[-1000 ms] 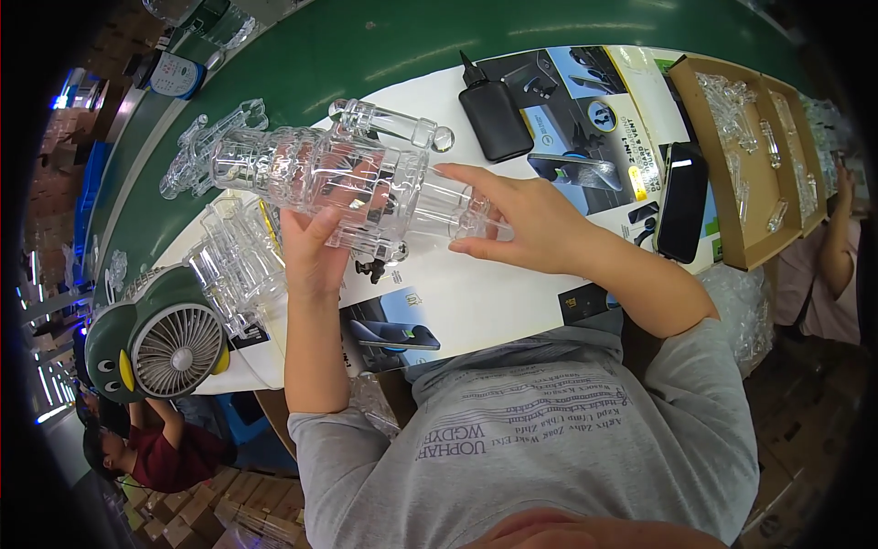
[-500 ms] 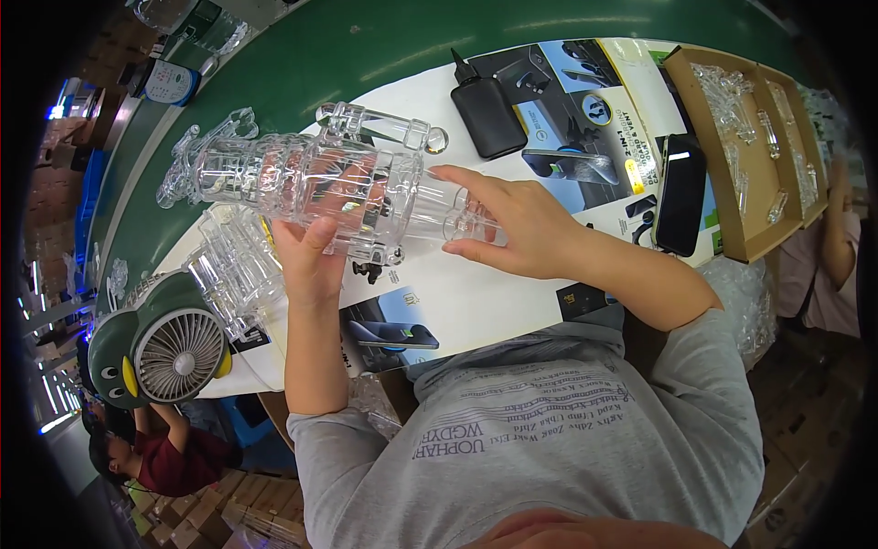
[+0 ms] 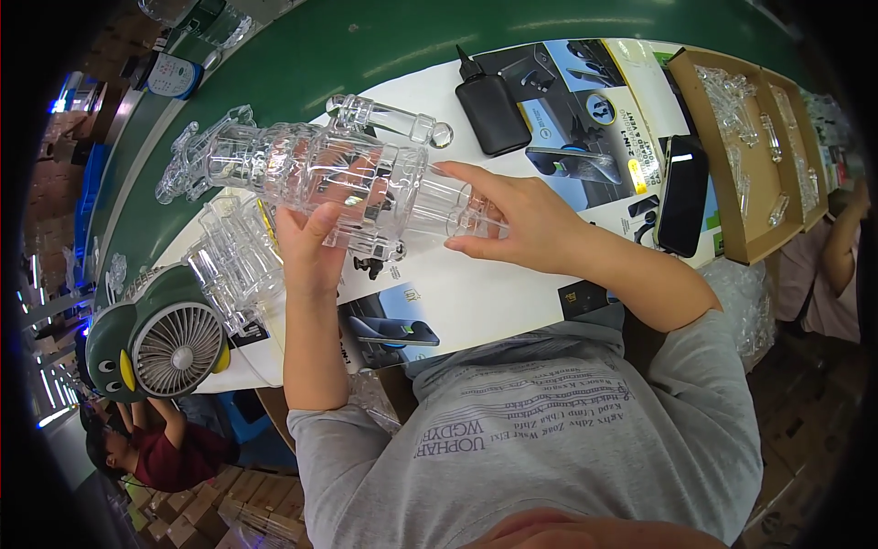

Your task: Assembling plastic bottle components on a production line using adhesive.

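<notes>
A large clear plastic piece (image 3: 352,178), ribbed and stepped like a see-through figure, lies tilted across my hands. Side limbs stick out from it, one of them the clear rod with a ball end (image 3: 393,121). My left hand (image 3: 313,242) grips the body from below, its fingers showing through the plastic. My right hand (image 3: 517,224) closes its thumb and fingers round a narrower clear tube (image 3: 448,210) at the right end. Whether that tube is a separate part I cannot tell. Below the left end lie several clear plastic pieces (image 3: 233,261).
A black squeeze bottle (image 3: 492,110) with a pointed tip and a phone (image 3: 681,197) lie on printed sheets. At right stands a cardboard tray (image 3: 754,224) of small clear parts. A green fan (image 3: 178,357) stands at left. Two other people (image 3: 183,453) are nearby.
The clear plastic piece has shifted slightly to the right and tilted a little, with both hands still holding it. The grips look the same.
</notes>
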`<control>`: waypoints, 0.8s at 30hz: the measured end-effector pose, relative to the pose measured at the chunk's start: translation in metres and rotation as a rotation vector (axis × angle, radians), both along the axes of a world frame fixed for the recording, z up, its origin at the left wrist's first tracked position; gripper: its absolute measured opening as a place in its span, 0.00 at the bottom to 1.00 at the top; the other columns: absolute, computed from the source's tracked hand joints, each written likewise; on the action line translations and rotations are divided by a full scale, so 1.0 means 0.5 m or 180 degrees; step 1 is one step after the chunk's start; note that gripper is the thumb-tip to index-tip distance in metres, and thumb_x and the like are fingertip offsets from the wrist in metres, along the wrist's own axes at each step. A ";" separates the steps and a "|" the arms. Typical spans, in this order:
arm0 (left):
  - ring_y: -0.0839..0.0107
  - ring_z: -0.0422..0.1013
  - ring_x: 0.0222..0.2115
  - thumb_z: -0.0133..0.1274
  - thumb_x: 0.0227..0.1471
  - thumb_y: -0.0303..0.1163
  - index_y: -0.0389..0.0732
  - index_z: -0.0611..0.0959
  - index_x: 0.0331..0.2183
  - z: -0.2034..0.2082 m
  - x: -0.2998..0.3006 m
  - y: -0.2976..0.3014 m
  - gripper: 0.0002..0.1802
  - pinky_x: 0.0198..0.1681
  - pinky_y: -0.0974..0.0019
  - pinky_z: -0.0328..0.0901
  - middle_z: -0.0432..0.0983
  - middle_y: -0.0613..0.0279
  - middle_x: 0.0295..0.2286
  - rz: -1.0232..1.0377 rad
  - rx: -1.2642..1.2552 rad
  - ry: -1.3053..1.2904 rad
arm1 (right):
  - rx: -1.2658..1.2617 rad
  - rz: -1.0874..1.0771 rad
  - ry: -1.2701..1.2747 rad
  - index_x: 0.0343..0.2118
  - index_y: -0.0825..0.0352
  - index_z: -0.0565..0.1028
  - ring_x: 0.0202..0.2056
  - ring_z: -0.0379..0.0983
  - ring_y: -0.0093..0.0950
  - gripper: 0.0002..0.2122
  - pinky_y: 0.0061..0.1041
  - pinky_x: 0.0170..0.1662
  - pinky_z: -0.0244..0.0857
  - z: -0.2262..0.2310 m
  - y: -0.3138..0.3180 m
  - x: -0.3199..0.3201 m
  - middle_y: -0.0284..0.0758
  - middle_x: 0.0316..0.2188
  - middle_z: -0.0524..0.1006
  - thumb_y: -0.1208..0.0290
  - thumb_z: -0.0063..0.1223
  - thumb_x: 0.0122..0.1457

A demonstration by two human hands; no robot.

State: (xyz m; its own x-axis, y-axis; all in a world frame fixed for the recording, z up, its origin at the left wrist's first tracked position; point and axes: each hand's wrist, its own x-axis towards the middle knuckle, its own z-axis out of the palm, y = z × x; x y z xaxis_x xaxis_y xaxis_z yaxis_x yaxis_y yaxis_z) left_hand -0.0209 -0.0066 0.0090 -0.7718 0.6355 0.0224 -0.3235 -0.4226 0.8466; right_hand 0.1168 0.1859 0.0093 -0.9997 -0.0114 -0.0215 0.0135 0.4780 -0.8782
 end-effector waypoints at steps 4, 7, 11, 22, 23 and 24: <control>0.44 0.60 0.48 0.61 0.37 0.27 0.38 0.54 0.53 -0.008 -0.003 -0.003 0.44 0.46 0.43 0.62 0.59 0.45 0.47 -0.0037 -0.0039 -0.0009 | -0.0183 -0.0031 -0.0229 0.54 0.61 0.58 0.25 0.72 0.28 0.33 0.23 0.30 0.66 0.007 -0.001 0.001 0.41 0.32 0.75 0.64 0.59 0.45; 0.45 0.60 0.48 0.61 0.37 0.28 0.38 0.54 0.53 -0.006 -0.001 -0.002 0.45 0.45 0.44 0.63 0.59 0.45 0.47 -0.0070 -0.0108 -0.0032 | -0.0269 -0.0017 -0.0327 0.55 0.61 0.57 0.27 0.72 0.28 0.32 0.22 0.32 0.66 0.006 0.000 0.003 0.41 0.33 0.75 0.65 0.59 0.46; 0.45 0.61 0.48 0.61 0.37 0.30 0.39 0.52 0.54 -0.009 -0.002 0.000 0.46 0.45 0.45 0.64 0.59 0.44 0.47 -0.0081 -0.0184 -0.0037 | -0.0246 -0.0009 -0.0352 0.55 0.61 0.57 0.29 0.72 0.28 0.32 0.22 0.33 0.66 0.004 -0.002 0.003 0.41 0.33 0.75 0.65 0.59 0.46; 0.47 0.61 0.48 0.62 0.36 0.31 0.40 0.51 0.54 -0.008 0.001 0.002 0.48 0.45 0.47 0.63 0.59 0.45 0.47 -0.0081 -0.0229 -0.0061 | -0.0201 0.0033 -0.0420 0.54 0.63 0.58 0.29 0.72 0.27 0.31 0.21 0.34 0.66 0.008 0.004 0.004 0.41 0.32 0.75 0.65 0.58 0.47; 0.47 0.61 0.48 0.62 0.36 0.31 0.40 0.51 0.54 -0.006 0.003 0.002 0.48 0.46 0.47 0.63 0.59 0.46 0.47 -0.0043 -0.0260 -0.0085 | -0.0194 0.0032 -0.0414 0.54 0.63 0.58 0.29 0.72 0.27 0.31 0.21 0.34 0.66 0.010 0.004 0.003 0.41 0.32 0.75 0.65 0.58 0.47; 0.47 0.61 0.48 0.62 0.36 0.31 0.40 0.51 0.54 -0.007 0.001 0.002 0.48 0.46 0.47 0.63 0.59 0.46 0.47 -0.0042 -0.0253 -0.0078 | -0.0182 0.0019 -0.0401 0.54 0.63 0.58 0.29 0.72 0.26 0.31 0.21 0.34 0.66 0.011 0.005 0.003 0.41 0.32 0.75 0.65 0.58 0.47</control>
State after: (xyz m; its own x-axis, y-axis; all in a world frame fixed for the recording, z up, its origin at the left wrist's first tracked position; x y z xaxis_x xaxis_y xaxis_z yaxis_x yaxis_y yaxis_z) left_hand -0.0202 -0.0057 0.0056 -0.7629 0.6448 -0.0474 -0.3497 -0.3499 0.8691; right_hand 0.1181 0.1882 0.0148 -0.9890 -0.0220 -0.1460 0.1227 0.4275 -0.8957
